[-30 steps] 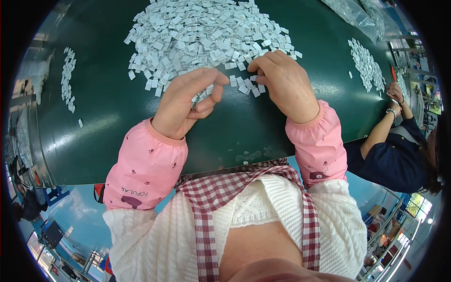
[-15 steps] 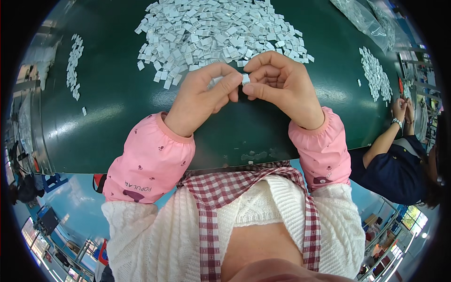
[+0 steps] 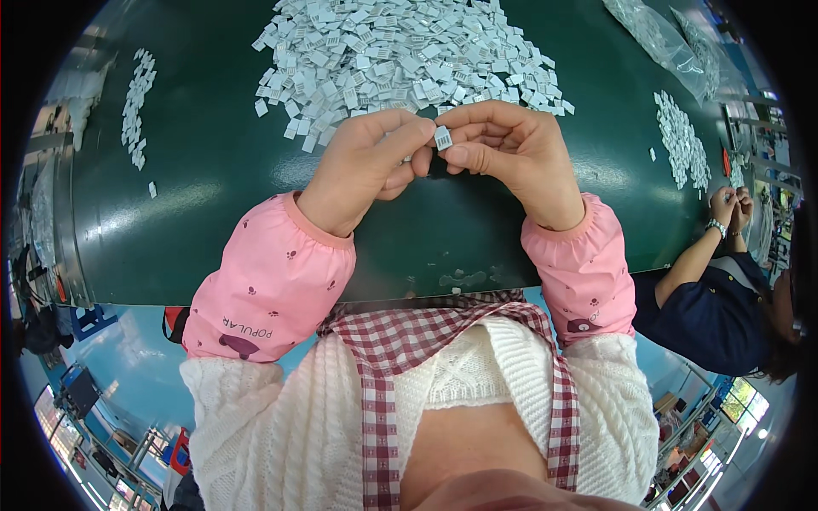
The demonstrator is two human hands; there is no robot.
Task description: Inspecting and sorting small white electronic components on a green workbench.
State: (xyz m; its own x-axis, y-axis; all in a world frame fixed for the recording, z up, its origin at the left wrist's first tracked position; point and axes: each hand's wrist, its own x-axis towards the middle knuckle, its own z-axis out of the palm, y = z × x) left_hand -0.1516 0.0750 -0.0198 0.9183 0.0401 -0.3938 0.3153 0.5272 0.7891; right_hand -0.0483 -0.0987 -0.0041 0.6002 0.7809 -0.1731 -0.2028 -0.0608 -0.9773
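Note:
A small white plastic piece with dark slots (image 3: 442,138) is held up between my two hands, just in front of a big heap of similar white pieces (image 3: 375,60). My right hand (image 3: 503,149) pinches it between thumb and forefinger, the other fingers curled in. From the other side, my left hand (image 3: 371,153) meets its left edge with the thumb tip. The fingers of that hand are bent together, and the thumb partly hides them. Both forearms wear pink sleeve covers.
The dark green table (image 3: 213,238) carries a narrow strip of white pieces (image 3: 136,111) at left and another batch (image 3: 682,140) at right. Clear plastic bags (image 3: 660,43) lie at the far right. A co-worker (image 3: 716,298) sits at the right edge, hands over the table.
The white piece has tilted so its slotted face shows more, and it has risen slightly. My left thumb has moved up a little. Both hands stay close together.

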